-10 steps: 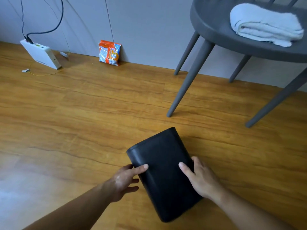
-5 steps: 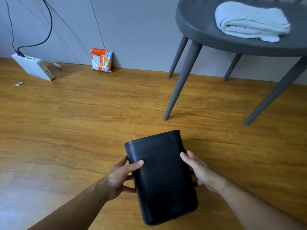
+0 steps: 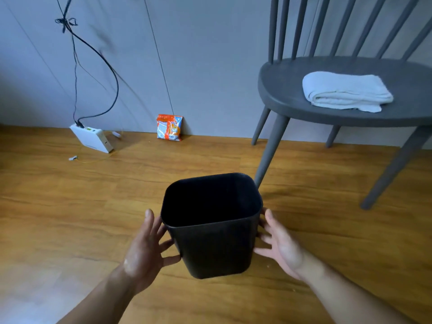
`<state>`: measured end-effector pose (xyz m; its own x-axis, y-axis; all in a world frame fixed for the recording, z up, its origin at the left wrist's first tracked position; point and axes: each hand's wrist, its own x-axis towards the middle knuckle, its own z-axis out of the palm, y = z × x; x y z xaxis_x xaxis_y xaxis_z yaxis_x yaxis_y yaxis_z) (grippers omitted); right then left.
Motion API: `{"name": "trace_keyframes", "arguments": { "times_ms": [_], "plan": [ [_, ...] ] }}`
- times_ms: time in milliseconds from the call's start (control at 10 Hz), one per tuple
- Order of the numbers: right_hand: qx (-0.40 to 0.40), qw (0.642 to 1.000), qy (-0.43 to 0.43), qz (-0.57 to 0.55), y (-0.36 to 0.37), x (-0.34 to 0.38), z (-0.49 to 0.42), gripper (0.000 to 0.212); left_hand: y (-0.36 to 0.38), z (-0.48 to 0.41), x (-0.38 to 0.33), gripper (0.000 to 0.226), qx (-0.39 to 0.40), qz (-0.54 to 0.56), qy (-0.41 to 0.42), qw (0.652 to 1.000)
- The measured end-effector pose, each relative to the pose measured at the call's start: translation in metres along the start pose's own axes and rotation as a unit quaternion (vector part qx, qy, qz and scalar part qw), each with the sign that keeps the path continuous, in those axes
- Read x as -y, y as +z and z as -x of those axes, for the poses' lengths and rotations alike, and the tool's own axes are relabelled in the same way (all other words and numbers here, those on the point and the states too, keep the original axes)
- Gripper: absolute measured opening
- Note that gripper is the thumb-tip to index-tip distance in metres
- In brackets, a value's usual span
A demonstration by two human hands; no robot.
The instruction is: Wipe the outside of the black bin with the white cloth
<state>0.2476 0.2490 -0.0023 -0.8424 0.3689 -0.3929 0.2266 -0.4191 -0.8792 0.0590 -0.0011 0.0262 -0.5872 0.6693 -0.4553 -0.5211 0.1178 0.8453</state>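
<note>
Bin (image 3: 215, 249), black, is upright at the lower centre of the head view, its open mouth facing up over the wooden floor (image 3: 70, 206). Whether its base rests on the floor I cannot tell.

The left hand (image 3: 145, 249) is at the bin's left wall and the right hand (image 3: 280, 246) at its right wall. Both have their fingers spread and straight, with the fingertips at the bin's sides and neither hand curled round it.

The white cloth (image 3: 343, 92) lies folded on the seat of a grey chair (image 3: 292, 106) at the upper right, well apart from the bin.

At the left a white box (image 3: 92, 137) leans at the foot of the wall (image 3: 210, 54) with a black cable (image 3: 102, 57) running up from it. An orange packet (image 3: 169, 127) stands against the wall at centre.
</note>
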Motion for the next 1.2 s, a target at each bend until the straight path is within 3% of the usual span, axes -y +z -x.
{"name": "trace_keyframes", "arguments": {
  "times_ms": [200,400,500,900,1200],
  "plan": [
    [-0.020,0.999,-0.030,-0.028,0.025,0.009,-0.044,0.048,-0.012,-0.040,-0.025,0.069,-0.022,-0.021,0.033,0.999],
    [-0.035,0.998,-0.027,-0.047,0.035,0.007,-0.105,0.057,-0.031,-0.101,-0.039,0.068,-0.056,-0.028,0.037,0.997],
    [-0.044,0.998,-0.017,-0.036,0.038,0.004,-0.123,0.091,-0.038,-0.120,-0.036,0.064,-0.063,-0.027,0.027,0.997],
    [-0.070,0.997,-0.016,-0.004,0.044,0.005,-0.128,0.069,-0.044,-0.136,-0.034,0.060,-0.090,-0.024,0.027,0.995],
    [-0.101,0.994,0.016,0.047,0.044,0.018,-0.109,0.079,-0.049,-0.127,-0.036,0.068,-0.096,-0.044,0.032,0.994]
  ]
}}
